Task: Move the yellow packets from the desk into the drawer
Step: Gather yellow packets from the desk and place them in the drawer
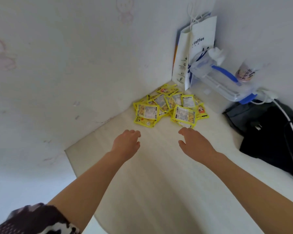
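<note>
Both bare forearms reach up the middle of the frame over a pale, wood-grain desk (pixel 159 183). The left hand (pixel 126 143) hovers just below the pile, fingers loosely curled and holding nothing. The right hand (pixel 194 142) sits a touch higher, fingers relaxed and apart, its fingertips right at the near edge of the closest packet; whether they touch it, cannot tell. The yellow packets (pixel 170 107) lie in a loose overlapping heap in the desk's far corner, centre of the frame, hard against the white wall (pixel 66 65) that fills the upper left, with faint pink drawings on it. Upper right, a white paper bag (pixel 200 48) printed "coffee" stands in the corner, and a clear plastic container with blue clips (pixel 222 81) sits just beside it. Further right stands a cup (pixel 246 72). A black bag (pixel 269 129) lies at the right edge, with a white cable (pixel 284 115) across it. A dark patterned sleeve (pixel 35 220) shows lower left.
</note>
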### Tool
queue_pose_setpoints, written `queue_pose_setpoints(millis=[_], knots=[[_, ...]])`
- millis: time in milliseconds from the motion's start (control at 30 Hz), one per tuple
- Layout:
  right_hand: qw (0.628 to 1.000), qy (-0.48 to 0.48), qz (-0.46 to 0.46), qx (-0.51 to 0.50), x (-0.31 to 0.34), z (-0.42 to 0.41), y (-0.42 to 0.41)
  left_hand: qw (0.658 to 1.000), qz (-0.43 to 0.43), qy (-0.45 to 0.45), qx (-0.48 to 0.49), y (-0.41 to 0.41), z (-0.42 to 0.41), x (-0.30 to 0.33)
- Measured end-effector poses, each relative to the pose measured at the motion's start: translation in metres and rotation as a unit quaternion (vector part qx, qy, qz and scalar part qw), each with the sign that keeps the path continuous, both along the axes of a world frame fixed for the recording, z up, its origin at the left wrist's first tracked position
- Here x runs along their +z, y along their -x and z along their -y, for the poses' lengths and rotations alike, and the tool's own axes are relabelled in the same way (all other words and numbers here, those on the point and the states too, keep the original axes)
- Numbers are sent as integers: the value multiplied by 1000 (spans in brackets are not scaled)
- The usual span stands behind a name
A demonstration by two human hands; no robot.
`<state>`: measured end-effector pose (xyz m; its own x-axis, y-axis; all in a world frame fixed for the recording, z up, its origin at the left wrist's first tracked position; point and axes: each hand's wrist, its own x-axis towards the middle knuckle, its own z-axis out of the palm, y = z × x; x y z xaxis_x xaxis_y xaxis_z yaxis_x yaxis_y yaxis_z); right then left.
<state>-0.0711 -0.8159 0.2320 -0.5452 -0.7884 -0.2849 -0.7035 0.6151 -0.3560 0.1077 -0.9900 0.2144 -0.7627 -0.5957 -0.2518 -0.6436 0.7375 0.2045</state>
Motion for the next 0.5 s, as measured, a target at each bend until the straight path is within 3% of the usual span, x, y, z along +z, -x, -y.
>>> queue_pose_setpoints(millis=[500], knots=[[997,-70,-18,15,-52,72,110,994,54,55,-75,103,71,-48]])
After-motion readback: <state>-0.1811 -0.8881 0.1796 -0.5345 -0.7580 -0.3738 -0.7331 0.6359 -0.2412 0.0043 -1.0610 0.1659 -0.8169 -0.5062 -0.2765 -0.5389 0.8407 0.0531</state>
